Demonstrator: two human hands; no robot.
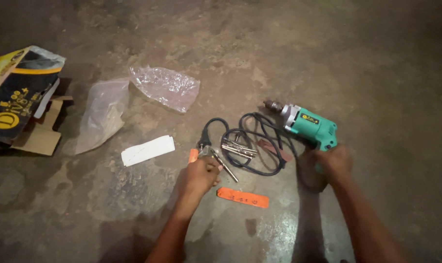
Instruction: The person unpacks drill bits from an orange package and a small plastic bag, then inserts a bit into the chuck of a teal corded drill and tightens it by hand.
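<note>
While the right hand (334, 163) wraps around the grip of a teal electric drill (312, 127), the left hand (200, 176) is closed on a slim drill bit (225, 167), pinched between thumb and fingers. Bit points away from the left hand toward the right, tip angled down toward the concrete floor (376, 63).

Drill lies on its side just beyond the right hand, silver chuck (275, 107) pointing up and to the left, away from the person. Handle end hidden under the fingers.

Black power cord (260, 146) coils loosely on the floor between the two hands, closer to the right one. Plug end (204, 141) sits just above the left hand. A few more metal bits (239, 148) rest across the coil, just beyond the left hand's fingertips.

Small orange strip (243, 197) lies flat just to the right of the left wrist, apart from it. Another orange piece (193, 155) shows at the top of the left hand, touching or nearly so; cannot tell which.

White paper slip (148, 150) lies left of the left hand, near. Two crumpled clear plastic bags (133, 100) lie farther off beyond it. Opened black-and-yellow cardboard box (21, 95) sits well apart, far left
</note>
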